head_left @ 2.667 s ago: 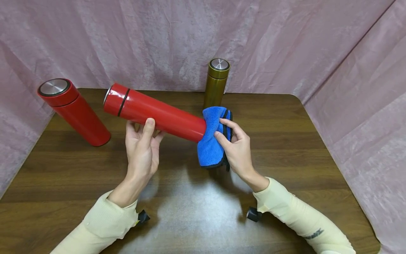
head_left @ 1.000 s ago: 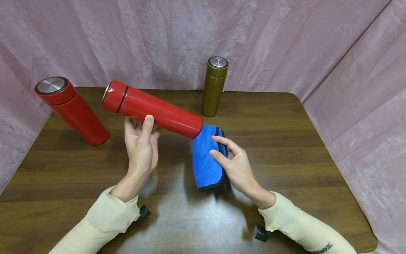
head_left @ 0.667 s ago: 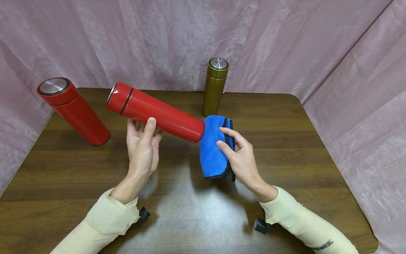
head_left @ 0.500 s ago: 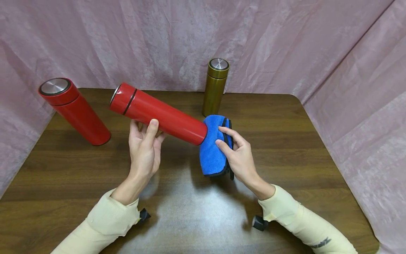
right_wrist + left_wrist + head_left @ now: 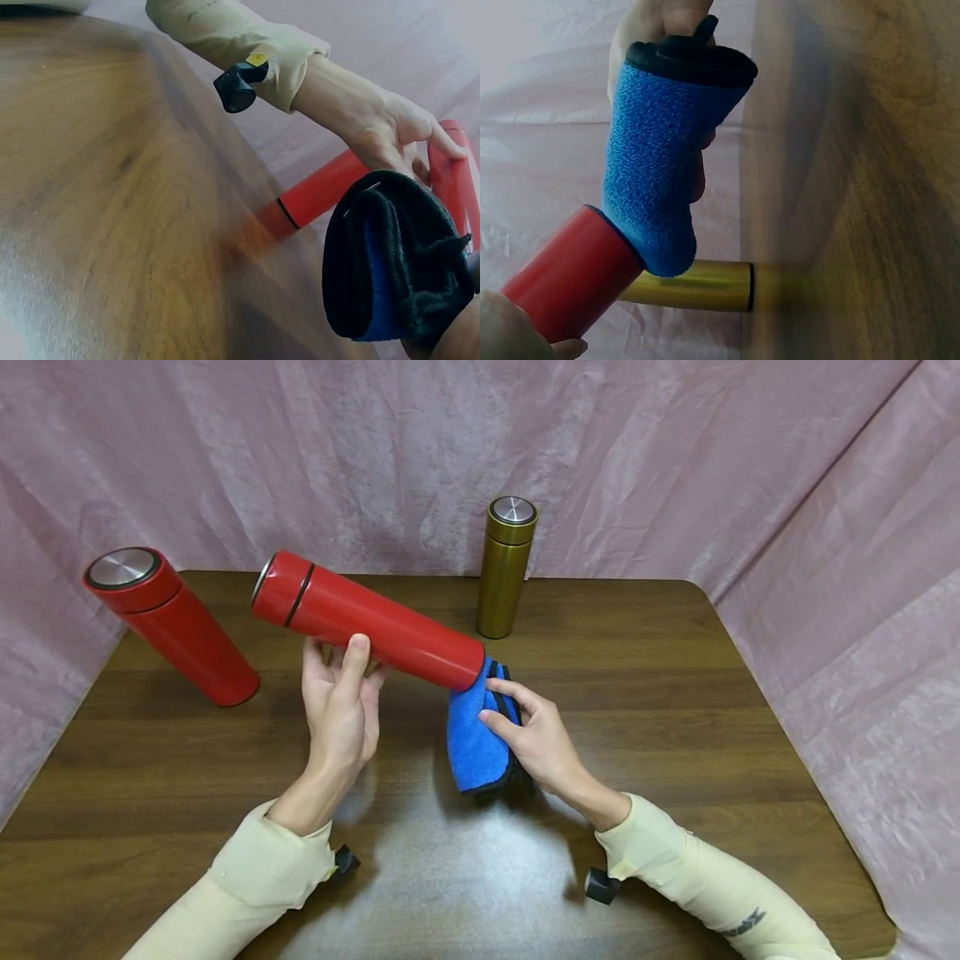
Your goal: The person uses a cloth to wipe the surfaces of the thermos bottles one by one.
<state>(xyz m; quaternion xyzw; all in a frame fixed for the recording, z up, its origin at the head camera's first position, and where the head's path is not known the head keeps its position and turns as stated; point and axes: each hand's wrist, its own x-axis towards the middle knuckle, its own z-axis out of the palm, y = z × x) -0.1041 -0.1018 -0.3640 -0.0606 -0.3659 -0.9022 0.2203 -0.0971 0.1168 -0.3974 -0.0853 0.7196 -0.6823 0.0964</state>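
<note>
My left hand grips a red thermos around its middle from below, thumb on the near side. The thermos is held above the table, tilted, with its silver-topped lid up to the left and its base down to the right. In my right hand a folded blue cloth with black edging is pinched between thumb and fingers. The cloth's upper part lies right at the base of the thermos. In the left wrist view the blue cloth meets the rim of the red base.
A second red thermos stands on the left of the wooden table. Towards the back edge stands a smaller gold thermos. Pink curtains hang behind and at the sides. Each sleeve cuff carries a small black camera.
The right hand and cloth have moved up and down against the thermos base, now sitting lower and further left than half a second ago. The held thermos has shifted slightly left and up.
</note>
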